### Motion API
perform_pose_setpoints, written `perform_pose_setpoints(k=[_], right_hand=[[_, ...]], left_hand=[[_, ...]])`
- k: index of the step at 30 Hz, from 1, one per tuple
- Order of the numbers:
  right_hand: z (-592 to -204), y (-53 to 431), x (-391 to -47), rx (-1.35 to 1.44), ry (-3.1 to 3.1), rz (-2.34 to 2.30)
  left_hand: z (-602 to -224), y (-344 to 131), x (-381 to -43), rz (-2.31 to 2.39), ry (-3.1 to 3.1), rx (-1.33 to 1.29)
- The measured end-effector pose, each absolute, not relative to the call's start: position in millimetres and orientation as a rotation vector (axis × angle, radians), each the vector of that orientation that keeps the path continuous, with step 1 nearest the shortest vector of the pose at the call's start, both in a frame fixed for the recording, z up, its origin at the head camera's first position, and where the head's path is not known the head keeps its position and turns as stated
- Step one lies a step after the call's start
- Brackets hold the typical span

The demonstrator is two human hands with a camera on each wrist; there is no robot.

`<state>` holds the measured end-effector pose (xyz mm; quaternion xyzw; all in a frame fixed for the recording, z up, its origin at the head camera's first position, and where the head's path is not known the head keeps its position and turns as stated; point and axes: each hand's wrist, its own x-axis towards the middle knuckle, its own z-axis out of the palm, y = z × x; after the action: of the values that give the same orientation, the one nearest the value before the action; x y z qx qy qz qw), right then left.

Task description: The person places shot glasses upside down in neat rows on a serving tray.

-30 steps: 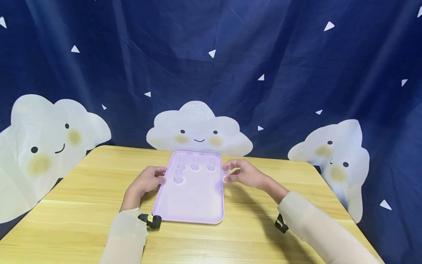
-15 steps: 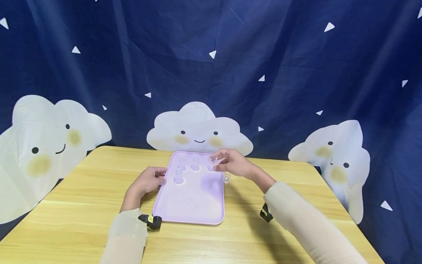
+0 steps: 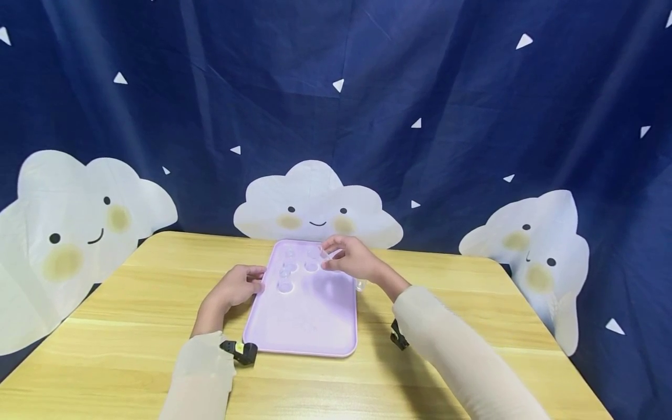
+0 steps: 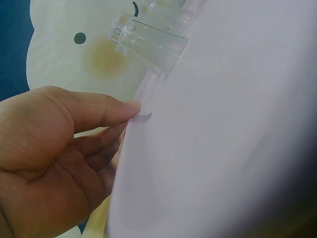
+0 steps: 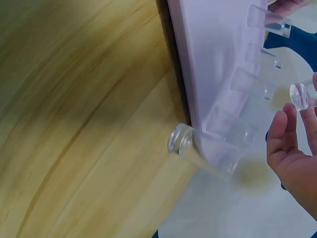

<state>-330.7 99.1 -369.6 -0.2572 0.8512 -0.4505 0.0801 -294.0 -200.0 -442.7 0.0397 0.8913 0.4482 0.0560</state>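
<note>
My left hand (image 3: 238, 286) holds the left rim of the pink-lilac tray (image 3: 315, 332), thumb on the edge and fingers at its outer side, as the left wrist view shows. My right hand (image 3: 349, 256) is over the tray's far right part. Its fingertips pinch a clear shot glass (image 5: 299, 96), base downward. Several clear shot glasses stand wide end down at the far end of the tray, among them a front-left glass (image 3: 284, 283) and a glass (image 3: 311, 261) in the back row. Behind my right hand, part of that row is hidden in the head view.
Just off the tray's right edge, another shot glass (image 5: 203, 148) stands base down on the wooden table (image 3: 446, 338). A dark blue curtain (image 3: 336, 116) with cloud faces hangs behind the table's far edge.
My right hand has moved left from beside the tray's right edge to over its back row, carrying a shot glass. My left hand has stayed at the rim.
</note>
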Motion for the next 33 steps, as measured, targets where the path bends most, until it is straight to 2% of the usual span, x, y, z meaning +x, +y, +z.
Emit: perform_pose_setpoints(k=[11,19,33], right_hand=[[-381,82,-340,-0.783,2.617,-1.3],[-388,77,-343,-0.902,2.684,-1.142],[-399,73,-342,-0.879,2.728,-1.026]], left_hand=[[-442,-200,-294,1.365,2.705,0.129],[-443,-200,-295,1.372,2.699,0.132],[-443,-200,-297,1.369,2.703,0.133]])
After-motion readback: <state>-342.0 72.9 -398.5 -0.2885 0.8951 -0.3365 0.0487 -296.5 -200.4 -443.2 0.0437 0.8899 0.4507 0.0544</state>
